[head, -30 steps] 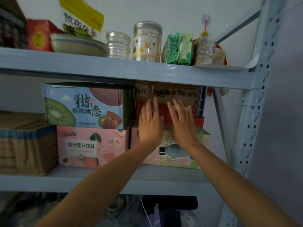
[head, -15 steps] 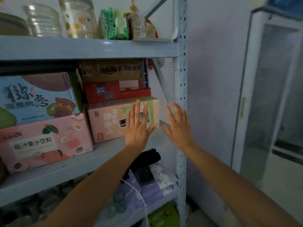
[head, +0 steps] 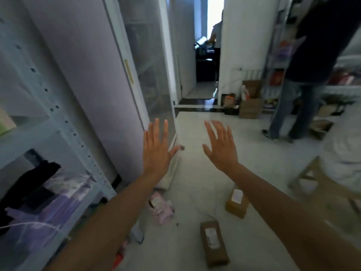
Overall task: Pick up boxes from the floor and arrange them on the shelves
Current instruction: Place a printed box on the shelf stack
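Note:
My left hand (head: pixel 156 147) and my right hand (head: pixel 221 146) are held out in front of me, fingers spread, holding nothing. Below them, on the pale floor, lie two brown cardboard boxes with white labels: a long one (head: pixel 214 243) near the bottom and a shorter one (head: pixel 237 202) further off, under my right forearm. A pink patterned box (head: pixel 161 209) lies on the floor beside my left forearm. The grey metal shelf unit (head: pixel 64 122) stands at the left edge, with dark and purple cloth on its lower level.
A person in jeans (head: pixel 289 106) stands at the right, near more cardboard boxes (head: pixel 250 103) against the far wall. A glass-fronted cabinet (head: pixel 150 75) stands beside the shelf unit. A wooden stool (head: pixel 320 184) is at the right. A doorway (head: pixel 207 61) opens ahead.
My view has swung right, from the stacked boxes on the shelf to the room and floor. Both hands have come off the shelf boxes and stay spread and unladen.

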